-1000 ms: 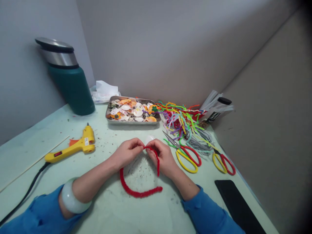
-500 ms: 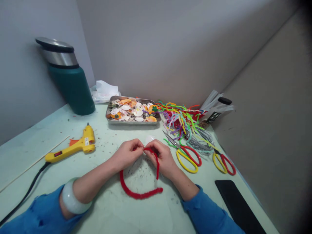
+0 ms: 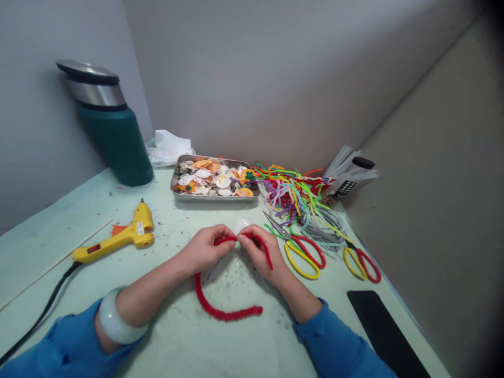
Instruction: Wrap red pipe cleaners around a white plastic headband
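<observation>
- left hand (image 3: pixel 210 248) and right hand (image 3: pixel 263 253) both pinching the thin red stem (image 3: pixel 226 240), fingertips nearly meeting
- its loose end droops toward 4 o'clock, over the right fingers
- fat red curl (image 3: pixel 225 316) around 6 o'clock
- scissors (image 3: pixel 289 238) near 3

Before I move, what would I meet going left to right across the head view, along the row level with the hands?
Yellow plastic glue gun → left hand → right hand → metal scissors with one yellow and one red handle → second scissors with matching yellow and red handles.
</observation>
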Motion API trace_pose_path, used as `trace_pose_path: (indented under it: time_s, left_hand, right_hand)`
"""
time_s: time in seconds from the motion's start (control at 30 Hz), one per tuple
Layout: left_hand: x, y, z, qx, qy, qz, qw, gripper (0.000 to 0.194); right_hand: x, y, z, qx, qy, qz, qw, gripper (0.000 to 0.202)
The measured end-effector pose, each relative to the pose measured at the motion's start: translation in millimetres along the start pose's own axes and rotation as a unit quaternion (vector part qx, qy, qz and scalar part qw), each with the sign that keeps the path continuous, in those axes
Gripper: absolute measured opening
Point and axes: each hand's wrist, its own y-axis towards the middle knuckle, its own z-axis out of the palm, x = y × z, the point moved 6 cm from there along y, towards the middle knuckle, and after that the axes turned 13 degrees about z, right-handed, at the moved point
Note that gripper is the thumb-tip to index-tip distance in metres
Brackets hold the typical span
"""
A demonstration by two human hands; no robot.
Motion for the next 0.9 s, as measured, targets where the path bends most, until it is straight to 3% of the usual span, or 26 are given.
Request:
trace_pose_path:
  time_s: [0.37,0.67,0.9]
  left_hand:
    - [-10.1,-0.7,-1.7,0.004,0.128,0.026,0.991,0.024]
    - [-21.7,-4.4,-0.5,0.006,0.183,0.052,0.982,0.018]
    - [-27.4,-4.7,0.7,0.010,0.203,0.067,0.977,0.016]
  right_hand:
    - [-9.0,3.1,3.6,0.038,0.098,0.067,0.992,0.016]
    - [-4.9,1.4,1.8,0.022,0.051,0.033,0.998,0.016]
    - [-10.2,1.3,3.6,0.027,0.052,0.045,0.997,0.016]
